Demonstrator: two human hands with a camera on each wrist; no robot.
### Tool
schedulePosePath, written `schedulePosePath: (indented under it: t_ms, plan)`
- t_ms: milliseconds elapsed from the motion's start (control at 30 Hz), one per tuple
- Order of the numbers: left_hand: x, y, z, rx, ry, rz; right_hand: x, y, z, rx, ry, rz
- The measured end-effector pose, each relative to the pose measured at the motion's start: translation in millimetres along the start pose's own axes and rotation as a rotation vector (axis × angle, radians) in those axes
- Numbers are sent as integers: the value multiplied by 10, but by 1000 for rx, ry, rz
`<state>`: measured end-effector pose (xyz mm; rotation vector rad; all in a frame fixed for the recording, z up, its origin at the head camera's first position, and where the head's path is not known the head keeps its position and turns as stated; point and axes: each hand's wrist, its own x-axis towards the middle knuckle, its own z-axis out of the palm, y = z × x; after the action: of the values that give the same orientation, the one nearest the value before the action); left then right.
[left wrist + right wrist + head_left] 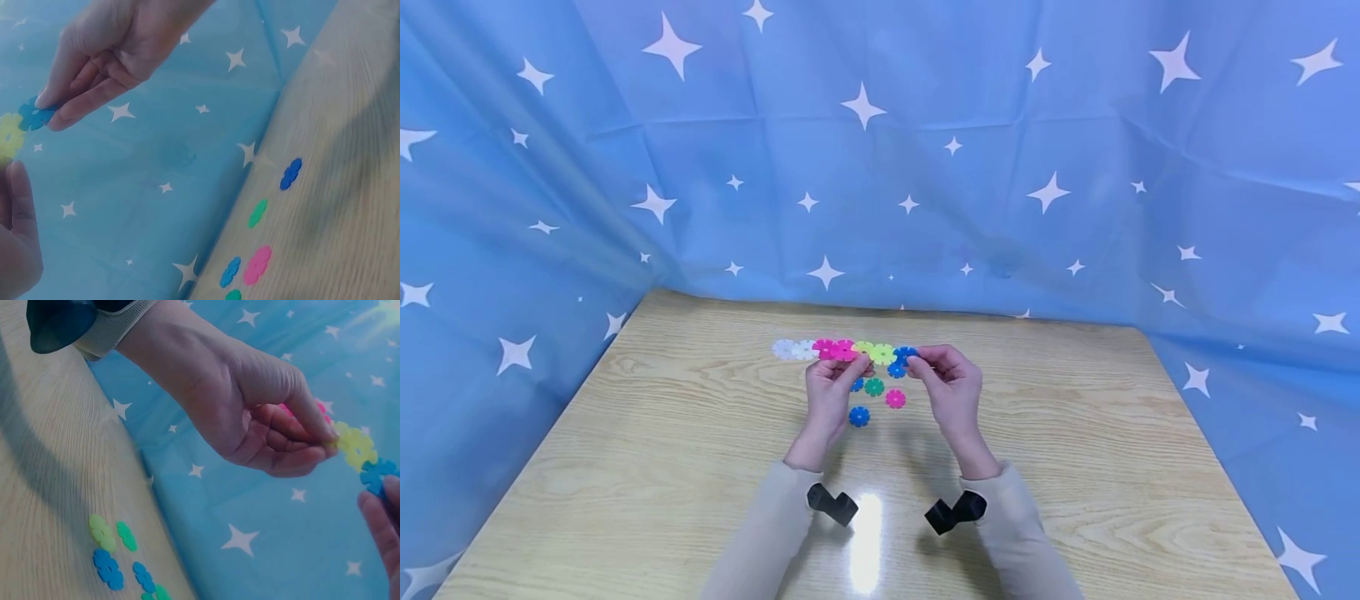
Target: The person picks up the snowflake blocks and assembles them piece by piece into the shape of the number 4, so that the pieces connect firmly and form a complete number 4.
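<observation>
A row of flat, notched snowflake discs is held above the table, with pale discs (793, 349), pink discs (835, 349) and yellow discs (874, 352) linked edge to edge. My left hand (829, 393) pinches the row at a yellow disc (357, 449) between thumb and fingers. On the other side, my right hand (953, 387) pinches a blue disc (30, 117) at the row's right end. The blue disc's edge meets the last yellow one; whether it is fully slotted in, I cannot tell. Part of the row is hidden behind my left fingers in the right wrist view.
Loose discs lie on the wooden table (1075, 433) below my hands: a blue one (859, 417), a green one (874, 387), a pink one (895, 399) and others partly hidden. A blue star-patterned cloth (880, 183) hangs behind the table and at both sides.
</observation>
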<state>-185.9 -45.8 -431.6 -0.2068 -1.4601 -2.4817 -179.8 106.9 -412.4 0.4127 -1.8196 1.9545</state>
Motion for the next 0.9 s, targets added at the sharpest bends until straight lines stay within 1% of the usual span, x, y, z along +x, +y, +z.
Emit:
schedulePosePath:
  t_ms: [133,333,433,567,667,767,900]
  plan:
    - [-5,3,0,-5,-1,20,11,0,-10,-26,-20,-45]
    - [-9,16,-9,4,1,18,-11,0,-11,-101,-31,-33]
    - [-2,38,3,26,-11,40,-40,12,2,-92,-10,-52]
    - [2,54,37,77,-17,80,-62,33,25,-41,48,-96]
    - [-1,47,56,86,-5,98,-57,46,28,-14,66,-127]
    - [-5,33,54,77,1,95,-31,47,10,-28,44,-155]
    - [-12,20,27,61,-3,70,14,-36,-5,-63,-25,-192]
